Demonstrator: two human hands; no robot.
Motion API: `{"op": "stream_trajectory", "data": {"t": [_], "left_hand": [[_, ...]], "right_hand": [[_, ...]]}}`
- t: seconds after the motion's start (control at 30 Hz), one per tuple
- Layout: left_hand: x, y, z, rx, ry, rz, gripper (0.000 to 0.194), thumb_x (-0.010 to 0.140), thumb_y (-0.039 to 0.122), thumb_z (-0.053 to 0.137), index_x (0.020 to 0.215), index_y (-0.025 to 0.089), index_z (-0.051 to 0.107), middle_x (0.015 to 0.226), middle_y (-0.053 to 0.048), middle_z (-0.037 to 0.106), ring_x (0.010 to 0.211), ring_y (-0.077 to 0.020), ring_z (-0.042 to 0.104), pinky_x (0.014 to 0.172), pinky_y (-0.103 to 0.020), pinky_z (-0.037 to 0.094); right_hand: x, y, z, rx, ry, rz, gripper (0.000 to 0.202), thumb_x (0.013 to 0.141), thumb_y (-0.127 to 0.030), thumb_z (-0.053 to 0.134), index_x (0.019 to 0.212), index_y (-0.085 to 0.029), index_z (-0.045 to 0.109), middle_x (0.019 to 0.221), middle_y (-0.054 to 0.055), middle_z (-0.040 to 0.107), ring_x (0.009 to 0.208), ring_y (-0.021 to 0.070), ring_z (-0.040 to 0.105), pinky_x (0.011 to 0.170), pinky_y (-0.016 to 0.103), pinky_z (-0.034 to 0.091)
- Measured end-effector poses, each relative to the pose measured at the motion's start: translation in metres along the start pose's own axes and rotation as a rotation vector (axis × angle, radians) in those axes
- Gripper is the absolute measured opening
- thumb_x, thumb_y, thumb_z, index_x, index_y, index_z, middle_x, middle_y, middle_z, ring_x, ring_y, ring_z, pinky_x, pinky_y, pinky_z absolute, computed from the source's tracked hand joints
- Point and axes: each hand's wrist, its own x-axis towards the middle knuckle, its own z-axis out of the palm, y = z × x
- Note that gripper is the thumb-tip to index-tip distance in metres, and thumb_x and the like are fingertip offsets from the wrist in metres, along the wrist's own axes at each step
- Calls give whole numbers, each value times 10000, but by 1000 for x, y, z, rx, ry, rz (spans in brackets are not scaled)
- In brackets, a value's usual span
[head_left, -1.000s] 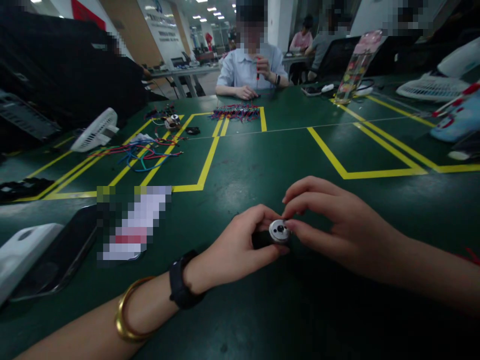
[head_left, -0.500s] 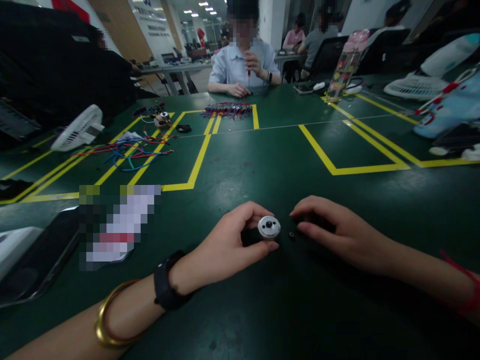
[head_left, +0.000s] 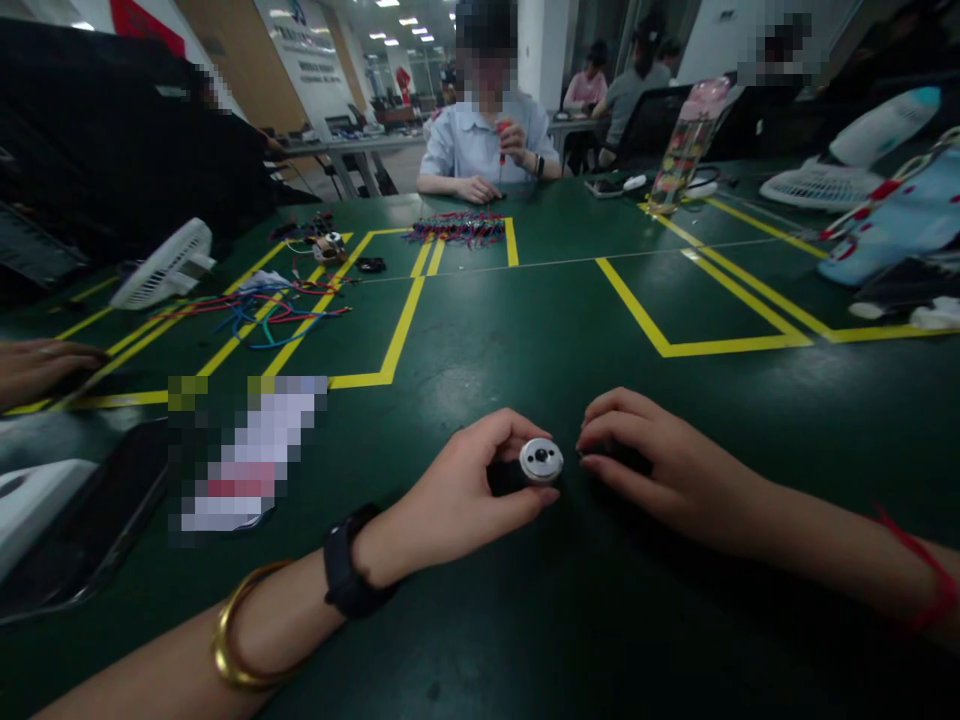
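Observation:
My left hand (head_left: 469, 490) is curled round a small DC motor (head_left: 541, 459), thumb on the near side and fingers on the far side. The motor's round silver end faces up, with a dark centre and small holes; its lower body is hidden. Just to the right, my right hand (head_left: 660, 460) rests low over the green table (head_left: 465, 620), its thumb and fingertips pinched together. A tiny dark part (head_left: 579, 455) shows at those fingertips, too small to make out further.
A phone (head_left: 90, 510) and a blurred pale packet (head_left: 247, 460) lie at left. Loose wires (head_left: 277, 310) and a white fan (head_left: 165, 265) lie beyond. Across the table a person (head_left: 487, 140) holds a screwdriver (head_left: 502, 150). A bottle (head_left: 686, 150) stands far right. Another person's hand (head_left: 45, 368) is at the left edge.
My right hand has closed its thumb and fingers on the tiny dark part that lay on the table. The motor stays in my left hand. Another person's hand has come in at left.

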Motion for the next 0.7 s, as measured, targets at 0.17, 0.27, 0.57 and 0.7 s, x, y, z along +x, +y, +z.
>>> {"op": "stream_trajectory", "data": {"t": [0.17, 0.27, 0.57, 0.7], "left_hand": [[1, -3, 1, 25, 28, 13, 288, 786, 162, 708, 1016, 180, 537, 954, -9, 626, 858, -144, 611, 756, -264, 502], [1, -4, 1, 55, 35, 3, 263, 788, 177, 702, 989, 181, 532, 906, 2, 612, 800, -139, 593, 707, -258, 491], [0, 2, 0, -8, 4, 9, 315, 788, 162, 696, 1071, 183, 557, 1033, -41, 648, 933, -175, 636, 838, -312, 515], [0, 3, -1, -17, 1, 8, 312, 791, 161, 697, 1075, 176, 569, 1057, -54, 654, 964, -179, 639, 867, -320, 514]], "right_hand": [[19, -23, -9, 62, 161, -110, 111, 880, -201, 605, 989, -199, 623, 1046, 61, 533, 898, 173, 558, 756, 310, 491], [25, -33, -5, 16, 63, -109, 117, 885, -197, 589, 980, -200, 657, 1062, 69, 545, 882, 181, 578, 779, 338, 495], [8, -9, -13, 134, 184, 100, 184, 934, -317, 533, 1058, -226, 632, 1009, 71, 632, 894, 211, 610, 742, 344, 513], [-3, 15, -5, 215, 128, 229, 200, 933, -340, 529, 1035, -215, 649, 951, 61, 668, 853, 205, 627, 710, 343, 519]]}}
